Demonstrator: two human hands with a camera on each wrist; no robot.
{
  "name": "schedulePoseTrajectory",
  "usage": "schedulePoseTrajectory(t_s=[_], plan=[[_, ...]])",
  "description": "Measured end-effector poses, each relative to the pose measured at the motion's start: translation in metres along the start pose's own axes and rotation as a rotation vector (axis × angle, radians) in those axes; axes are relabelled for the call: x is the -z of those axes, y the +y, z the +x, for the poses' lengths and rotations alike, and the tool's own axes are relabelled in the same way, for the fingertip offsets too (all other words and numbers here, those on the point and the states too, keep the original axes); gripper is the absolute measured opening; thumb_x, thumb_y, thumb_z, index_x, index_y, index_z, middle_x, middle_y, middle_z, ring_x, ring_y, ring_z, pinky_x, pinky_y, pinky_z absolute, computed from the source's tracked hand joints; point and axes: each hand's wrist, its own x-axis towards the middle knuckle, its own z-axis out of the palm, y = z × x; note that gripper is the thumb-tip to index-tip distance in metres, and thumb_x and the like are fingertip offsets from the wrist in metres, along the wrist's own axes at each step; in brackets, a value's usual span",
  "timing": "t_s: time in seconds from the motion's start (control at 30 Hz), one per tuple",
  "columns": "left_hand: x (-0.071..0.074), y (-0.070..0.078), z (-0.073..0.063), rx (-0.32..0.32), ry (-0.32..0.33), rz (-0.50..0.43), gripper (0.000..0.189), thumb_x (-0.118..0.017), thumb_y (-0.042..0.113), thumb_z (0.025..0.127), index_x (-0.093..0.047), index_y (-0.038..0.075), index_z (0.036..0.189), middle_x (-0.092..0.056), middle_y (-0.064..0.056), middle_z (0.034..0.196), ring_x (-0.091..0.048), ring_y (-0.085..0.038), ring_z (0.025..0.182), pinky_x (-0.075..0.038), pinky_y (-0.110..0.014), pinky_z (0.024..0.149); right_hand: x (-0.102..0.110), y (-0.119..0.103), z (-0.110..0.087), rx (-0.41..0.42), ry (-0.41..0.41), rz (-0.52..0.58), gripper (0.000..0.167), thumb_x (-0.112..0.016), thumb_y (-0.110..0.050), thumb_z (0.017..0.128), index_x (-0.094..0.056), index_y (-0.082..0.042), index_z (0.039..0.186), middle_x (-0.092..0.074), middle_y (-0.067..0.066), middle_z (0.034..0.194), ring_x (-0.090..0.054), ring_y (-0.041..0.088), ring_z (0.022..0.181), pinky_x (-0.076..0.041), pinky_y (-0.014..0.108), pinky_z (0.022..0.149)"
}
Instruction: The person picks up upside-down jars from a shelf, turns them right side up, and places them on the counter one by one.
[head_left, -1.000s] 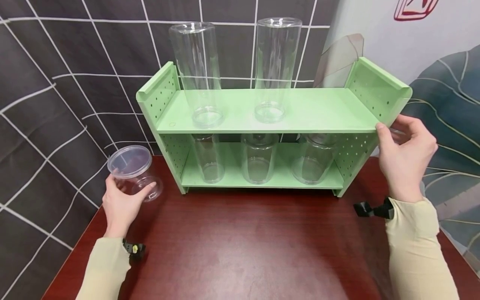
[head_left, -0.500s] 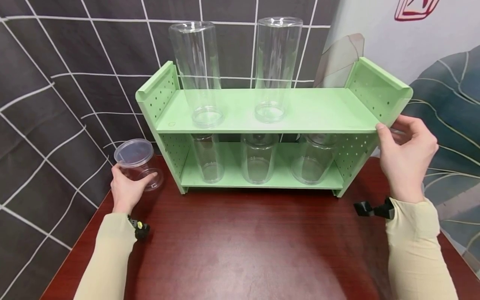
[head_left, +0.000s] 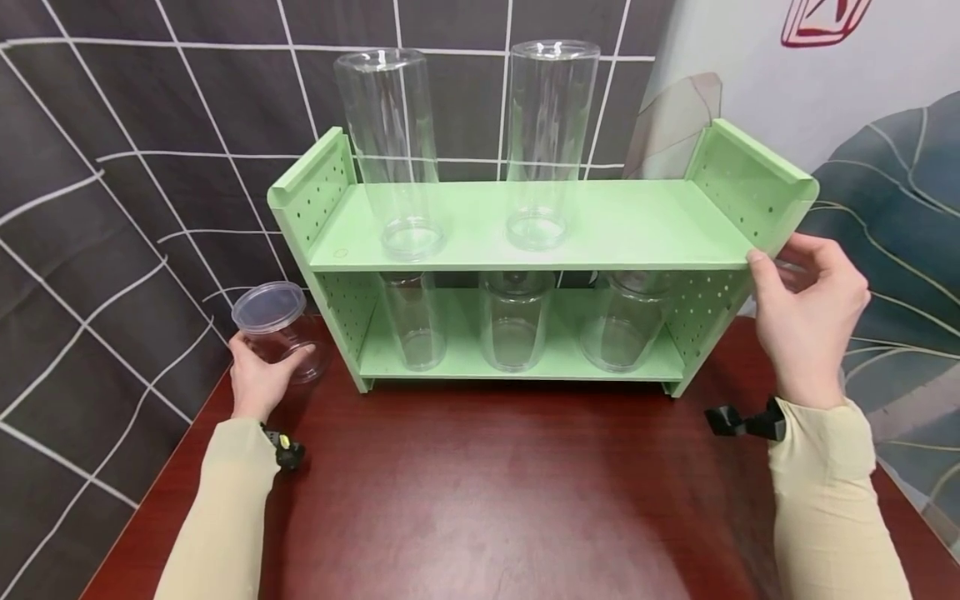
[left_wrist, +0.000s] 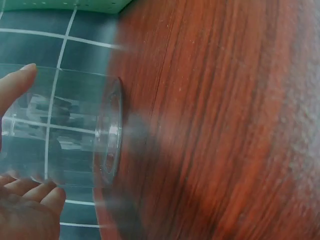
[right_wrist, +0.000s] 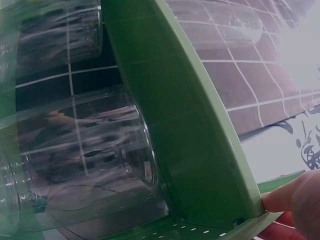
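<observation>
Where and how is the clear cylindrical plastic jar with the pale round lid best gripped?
Probably around the wall of the jar, below its lid, coming from the front: it is round and roughly upright, with the dark grid-patterned backdrop behind and the green two-tier shelf close on its right.

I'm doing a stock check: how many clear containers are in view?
6: two containers on the upper shelf, three containers on the lower shelf, one container at the left hand. Some may be hidden behind these.
</observation>
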Motion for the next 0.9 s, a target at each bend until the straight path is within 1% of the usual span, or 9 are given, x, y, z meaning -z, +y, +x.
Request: schedulePoseTrajectory(t_s=[0.17, 0.27, 0.37, 0.43, 0.57, 0.67, 0.77, 0.9], plan=[[0.002, 0.003, -0.002, -0.031, 0.023, -0.022, 0.114, -0.090, 0.032, 0.076, -0.016, 0.015, 0.161, -0.037, -0.017, 0.156, -0.038, -0.036, 0.141, -0.032, -0.049, 0.116, -0.001, -0.001, 0.001, -0.005, 0.004, 0.014, 0.032, -0.075, -0.017, 0.091, -0.074, -0.014, 0.123, -0.070, -0.008, 0.104, -0.066, -0.004, 0.085, -0.053, 0.017, 0.089], [0.007, 0.010, -0.006, -0.049, 0.068, -0.035, 0.118, -0.091, 0.036, 0.074, -0.015, 0.018, 0.163, -0.032, -0.010, 0.161, -0.033, -0.028, 0.145, -0.028, -0.045, 0.118, 0.000, -0.001, 0.000, -0.007, 0.002, 0.012, 0.032, -0.075, -0.018, 0.091, -0.074, -0.014, 0.123, -0.069, -0.009, 0.104, -0.066, -0.004, 0.084, -0.053, 0.016, 0.088], [0.013, 0.020, -0.011, -0.064, 0.123, -0.045, 0.115, -0.090, 0.039, 0.076, -0.017, 0.019, 0.163, -0.029, -0.005, 0.163, -0.029, -0.020, 0.148, -0.025, -0.038, 0.119, -0.001, -0.001, 0.000, -0.001, 0.000, 0.013, 0.032, -0.075, -0.017, 0.091, -0.074, -0.013, 0.122, -0.069, -0.009, 0.103, -0.066, -0.005, 0.084, -0.053, 0.016, 0.087], [0.017, 0.028, -0.015, -0.085, 0.163, -0.069, 0.113, -0.090, 0.038, 0.076, -0.020, 0.020, 0.162, -0.029, -0.003, 0.163, -0.028, -0.015, 0.148, -0.024, -0.032, 0.119, -0.001, -0.002, 0.000, 0.005, -0.002, 0.015, 0.032, -0.075, -0.017, 0.091, -0.074, -0.013, 0.122, -0.069, -0.009, 0.103, -0.066, -0.005, 0.084, -0.053, 0.016, 0.088], [0.024, 0.046, -0.025, -0.161, 0.253, -0.136, 0.107, -0.093, 0.031, 0.074, -0.030, 0.021, 0.159, -0.035, 0.003, 0.160, -0.032, -0.011, 0.145, -0.025, -0.025, 0.117, 0.000, -0.002, 0.000, 0.004, -0.007, 0.015, 0.033, -0.075, -0.017, 0.091, -0.073, -0.013, 0.123, -0.069, -0.008, 0.105, -0.066, -0.005, 0.086, -0.053, 0.017, 0.090], [0.027, 0.060, -0.033, -0.229, 0.302, -0.193, 0.103, -0.094, 0.026, 0.072, -0.035, 0.021, 0.156, -0.040, 0.005, 0.157, -0.036, -0.009, 0.142, -0.027, -0.022, 0.115, 0.001, -0.002, 0.000, -0.007, -0.010, 0.010, 0.033, -0.075, -0.017, 0.091, -0.073, -0.014, 0.124, -0.069, -0.008, 0.105, -0.066, -0.005, 0.086, -0.052, 0.017, 0.090], [0.029, 0.071, -0.040, -0.295, 0.318, -0.227, 0.099, -0.094, 0.023, 0.072, -0.040, 0.022, 0.154, -0.044, 0.005, 0.154, -0.039, -0.008, 0.140, -0.028, -0.022, 0.115, 0.001, -0.002, 0.000, -0.011, -0.009, 0.003, 0.033, -0.075, -0.018, 0.091, -0.073, -0.015, 0.124, -0.069, -0.009, 0.105, -0.066, -0.005, 0.086, -0.052, 0.017, 0.090], [0.028, 0.082, -0.050, -0.374, 0.315, -0.256, 0.095, -0.095, 0.016, 0.070, -0.045, 0.018, 0.151, -0.048, 0.003, 0.151, -0.043, -0.009, 0.138, -0.032, -0.024, 0.114, 0.001, -0.002, 0.000, -0.019, -0.011, -0.005, 0.033, -0.075, -0.019, 0.091, -0.073, -0.015, 0.124, -0.068, -0.010, 0.104, -0.065, -0.006, 0.085, -0.052, 0.016, 0.089]])
